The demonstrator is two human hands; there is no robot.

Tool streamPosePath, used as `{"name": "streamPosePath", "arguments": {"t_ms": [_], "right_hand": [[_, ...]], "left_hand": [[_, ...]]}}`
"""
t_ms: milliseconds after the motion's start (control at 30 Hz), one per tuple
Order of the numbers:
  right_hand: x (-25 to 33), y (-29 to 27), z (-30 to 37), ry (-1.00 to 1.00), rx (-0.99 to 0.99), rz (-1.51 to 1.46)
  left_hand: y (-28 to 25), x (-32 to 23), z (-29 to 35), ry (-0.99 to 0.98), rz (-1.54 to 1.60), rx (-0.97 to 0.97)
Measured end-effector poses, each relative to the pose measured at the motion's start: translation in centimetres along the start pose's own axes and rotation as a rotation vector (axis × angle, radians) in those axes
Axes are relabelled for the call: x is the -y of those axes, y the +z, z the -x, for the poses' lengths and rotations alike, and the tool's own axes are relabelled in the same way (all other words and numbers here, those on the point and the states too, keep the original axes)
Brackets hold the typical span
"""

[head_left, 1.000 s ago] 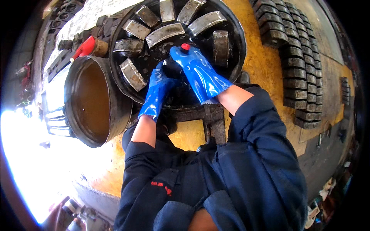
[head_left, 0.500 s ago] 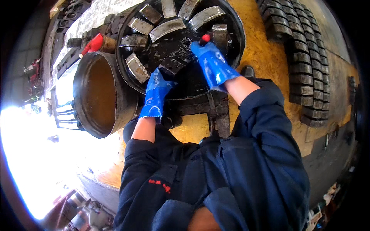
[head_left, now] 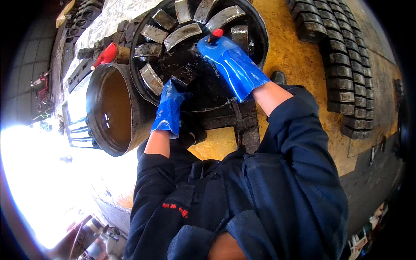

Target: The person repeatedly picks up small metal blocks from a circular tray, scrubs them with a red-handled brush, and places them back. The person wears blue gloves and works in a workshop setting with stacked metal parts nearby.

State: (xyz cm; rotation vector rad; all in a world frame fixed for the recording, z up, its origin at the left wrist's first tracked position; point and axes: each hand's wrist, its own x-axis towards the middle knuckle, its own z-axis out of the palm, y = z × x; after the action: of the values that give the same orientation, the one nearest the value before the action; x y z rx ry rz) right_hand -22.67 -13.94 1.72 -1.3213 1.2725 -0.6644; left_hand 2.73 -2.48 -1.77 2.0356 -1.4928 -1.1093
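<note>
My left hand, in a blue rubber glove, is closed on the near edge of a dark, wet metal block. The block lies tilted inside a wide, round black tub. My right hand, gloved alike, is wrapped round a tool with a red-ended handle; its working end is hidden beneath the glove. Curved metal blocks stand and lie around the tub's far and left sides, silvery and wet. Another block sits just right of my right hand.
A metal drum holding brownish liquid stands left of the tub. Beyond it lies a red-and-tan object. Rows of stacked dark blocks line the right side on a yellowish floor. A dark frame shows below the tub.
My right hand has shifted left with the red-ended tool, and its glove now lies more stretched out over the tub. My left hand keeps its hold on the block. The view has moved slightly.
</note>
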Motion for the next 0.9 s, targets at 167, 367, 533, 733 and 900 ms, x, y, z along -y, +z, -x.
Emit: {"name": "streamPosePath", "arguments": {"t_ms": [167,367,533,733,900], "right_hand": [[0.3,1.4,0.1,-0.052,0.08,0.342],[0.9,0.9,-0.8,-0.011,0.001,0.383],[-3.0,2.9,-0.9,-0.317,-0.15,0.395],[-2.3,2.5,-1.5,-0.356,0.055,0.259],[-1.6,2.7,-1.5,-0.257,-0.132,0.489]], "left_hand": [[-0.3,0.9,0.6,-0.022,-0.037,-0.04],[-0.3,0.3,0.6,0.014,0.021,0.0],[-0.4,0.2,0.9,0.023,0.089,-0.011],[-0.4,1.0,0.3,0.064,0.025,-0.002],[-0.4,2.2,0.8,0.0,0.009,-0.044]]}}
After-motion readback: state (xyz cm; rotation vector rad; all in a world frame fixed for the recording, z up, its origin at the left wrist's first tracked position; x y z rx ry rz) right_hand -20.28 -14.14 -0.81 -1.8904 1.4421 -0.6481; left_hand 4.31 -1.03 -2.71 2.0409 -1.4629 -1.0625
